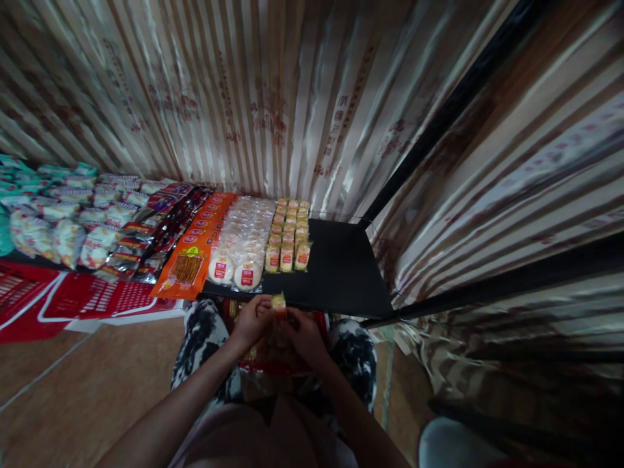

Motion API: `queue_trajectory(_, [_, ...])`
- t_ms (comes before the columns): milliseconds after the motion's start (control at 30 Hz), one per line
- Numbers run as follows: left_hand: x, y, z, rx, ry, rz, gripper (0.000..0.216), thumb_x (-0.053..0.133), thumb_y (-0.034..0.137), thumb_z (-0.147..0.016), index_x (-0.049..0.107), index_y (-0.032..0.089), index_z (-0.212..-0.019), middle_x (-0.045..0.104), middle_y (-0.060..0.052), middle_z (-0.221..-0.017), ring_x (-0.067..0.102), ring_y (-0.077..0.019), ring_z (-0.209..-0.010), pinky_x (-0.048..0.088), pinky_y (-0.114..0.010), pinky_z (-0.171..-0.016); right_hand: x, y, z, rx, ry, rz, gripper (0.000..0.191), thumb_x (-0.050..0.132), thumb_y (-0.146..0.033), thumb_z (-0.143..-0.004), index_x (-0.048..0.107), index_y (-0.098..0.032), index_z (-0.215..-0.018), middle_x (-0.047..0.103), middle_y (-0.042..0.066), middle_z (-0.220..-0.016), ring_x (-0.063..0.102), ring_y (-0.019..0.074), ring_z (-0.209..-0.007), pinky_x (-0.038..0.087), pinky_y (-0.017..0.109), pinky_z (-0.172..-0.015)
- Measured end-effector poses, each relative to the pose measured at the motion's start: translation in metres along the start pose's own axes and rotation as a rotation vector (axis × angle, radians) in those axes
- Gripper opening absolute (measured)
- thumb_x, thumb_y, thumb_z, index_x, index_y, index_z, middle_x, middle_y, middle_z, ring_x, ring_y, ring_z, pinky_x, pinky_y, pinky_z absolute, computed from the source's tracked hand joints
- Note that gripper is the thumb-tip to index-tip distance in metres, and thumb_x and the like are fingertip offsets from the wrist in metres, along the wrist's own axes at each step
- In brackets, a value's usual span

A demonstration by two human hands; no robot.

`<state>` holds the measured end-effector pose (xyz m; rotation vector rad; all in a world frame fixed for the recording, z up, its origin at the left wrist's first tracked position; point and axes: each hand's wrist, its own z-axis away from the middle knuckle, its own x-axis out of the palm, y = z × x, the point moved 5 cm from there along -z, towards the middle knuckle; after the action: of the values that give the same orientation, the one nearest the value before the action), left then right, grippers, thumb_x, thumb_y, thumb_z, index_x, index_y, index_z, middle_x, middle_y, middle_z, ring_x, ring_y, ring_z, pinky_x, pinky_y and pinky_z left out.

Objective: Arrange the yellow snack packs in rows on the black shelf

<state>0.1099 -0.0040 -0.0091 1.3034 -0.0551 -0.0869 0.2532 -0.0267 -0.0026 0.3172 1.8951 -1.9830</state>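
Both my hands meet just below the front edge of a black shelf [341,273]. My left hand [251,322] and my right hand [305,335] are closed on a small yellow snack packet [278,302], held between them above a clear bag with red print [277,364] on my lap. On the shelf right above my hands, several rows of the same yellow packets [288,234] stand upright. Left of them lie rows of round white packs with red labels [241,247].
Further left on the shelf lie orange packets [188,266], dark red ones [160,227] and white-green bags [58,221]. A red banner [73,299] hangs below. Striped shiny curtain [273,97] backs and flanks the shelf. The shelf's right part is bare.
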Motion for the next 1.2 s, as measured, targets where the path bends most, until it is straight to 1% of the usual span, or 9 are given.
queue_trajectory(200, [0.014, 0.028, -0.005, 0.173, 0.097, -0.206, 0.021, 0.051, 0.018, -0.073, 0.059, 0.015, -0.093, 0.063, -0.003, -0.082, 0.058, -0.0096, -0.068, 0.048, -0.020, -0.062, -0.022, 0.003, -0.012, 0.012, 0.173, -0.031, 0.028, 0.054, -0.038, -0.079, 0.062, -0.020, -0.099, 0.068, 0.005, -0.091, 0.063, 0.0185, -0.083, 0.050, 0.029, -0.074])
queue_trajectory(367, [0.034, 0.053, -0.009, 0.436, 0.057, -0.245, 0.022, 0.047, 0.013, -0.076, 0.059, 0.016, -0.094, 0.063, -0.007, -0.097, 0.060, -0.0133, -0.087, 0.051, -0.025, -0.076, -0.043, 0.007, -0.032, 0.039, 0.330, -0.031, 0.034, 0.055, -0.041, -0.077, 0.060, -0.018, -0.102, 0.066, 0.005, -0.089, 0.061, 0.0137, -0.064, 0.050, 0.025, -0.061])
queue_trajectory(433, [0.042, 0.060, -0.010, 0.492, 0.032, -0.260, 0.023, 0.047, 0.013, -0.077, 0.059, 0.017, -0.096, 0.060, -0.009, -0.106, 0.058, -0.0158, -0.097, 0.052, -0.026, -0.076, -0.049, 0.007, -0.042, 0.040, 0.373, -0.052, 0.036, 0.055, -0.041, -0.076, 0.060, -0.017, -0.102, 0.065, 0.005, -0.089, 0.058, 0.0115, -0.057, 0.048, 0.023, -0.056])
queue_trajectory(567, [0.053, 0.064, -0.017, 0.505, 0.006, -0.291, 0.026, 0.045, 0.010, -0.076, 0.060, 0.017, -0.096, 0.057, -0.011, -0.116, 0.056, -0.0180, -0.105, 0.053, -0.024, -0.073, -0.057, 0.008, -0.062, 0.049, 0.443, -0.007, 0.039, 0.053, -0.043, -0.076, 0.060, -0.015, -0.102, 0.064, 0.007, -0.090, 0.057, 0.0111, -0.056, 0.047, 0.023, -0.056])
queue_trajectory(833, [0.062, 0.055, -0.040, 0.488, 0.019, -0.389, 0.034, 0.044, 0.006, -0.072, 0.061, 0.018, -0.100, 0.055, -0.010, -0.123, 0.056, -0.0182, -0.108, 0.054, -0.026, -0.073, -0.057, 0.010, -0.085, 0.023, 0.448, 0.128, 0.040, 0.049, -0.040, -0.079, 0.058, -0.015, -0.108, 0.063, 0.008, -0.094, 0.056, 0.0117, -0.055, 0.049, 0.027, -0.059])
queue_trajectory(967, [0.062, 0.051, -0.045, 0.539, 0.039, -0.460, 0.034, 0.044, 0.006, -0.073, 0.061, 0.017, -0.101, 0.057, -0.010, -0.121, 0.054, -0.0183, -0.111, 0.051, -0.032, -0.087, -0.058, 0.007, -0.084, -0.017, 0.462, 0.180, 0.039, 0.046, -0.040, -0.081, 0.058, -0.016, -0.111, 0.061, 0.009, -0.097, 0.054, 0.0106, -0.052, 0.050, 0.028, -0.061])
queue_trajectory(1067, [0.061, 0.048, -0.045, 0.631, 0.065, -0.521, 0.038, 0.042, 0.006, -0.073, 0.059, 0.017, -0.106, 0.058, -0.010, -0.120, 0.053, -0.0179, -0.113, 0.044, -0.037, -0.098, -0.063, 0.001, -0.081, -0.066, 0.543, 0.263, 0.042, 0.044, -0.042, -0.083, 0.057, -0.015, -0.113, 0.059, 0.012, -0.103, 0.056, 0.0127, -0.060, 0.050, 0.030, -0.066])
queue_trajectory(1133, [0.061, 0.046, -0.045, 0.675, 0.084, -0.549, 0.041, 0.041, 0.006, -0.074, 0.057, 0.016, -0.110, 0.058, -0.010, -0.121, 0.051, -0.0179, -0.115, 0.043, -0.038, -0.100, -0.064, -0.003, -0.082, -0.116, 0.568, 0.301, 0.045, 0.042, -0.042, -0.085, 0.053, -0.015, -0.120, 0.056, 0.014, -0.113, 0.058, 0.0156, -0.074, 0.050, 0.031, -0.072])
queue_trajectory(1200, [0.061, 0.045, -0.046, 0.694, 0.086, -0.571, 0.043, 0.040, 0.005, -0.074, 0.055, 0.016, -0.114, 0.056, -0.010, -0.123, 0.050, -0.0178, -0.117, 0.042, -0.038, -0.102, -0.062, -0.006, -0.086, -0.164, 0.537, 0.315, 0.047, 0.037, -0.041, -0.088, 0.048, -0.016, -0.126, 0.052, 0.014, -0.121, 0.057, 0.0187, -0.092, 0.049, 0.032, -0.078])
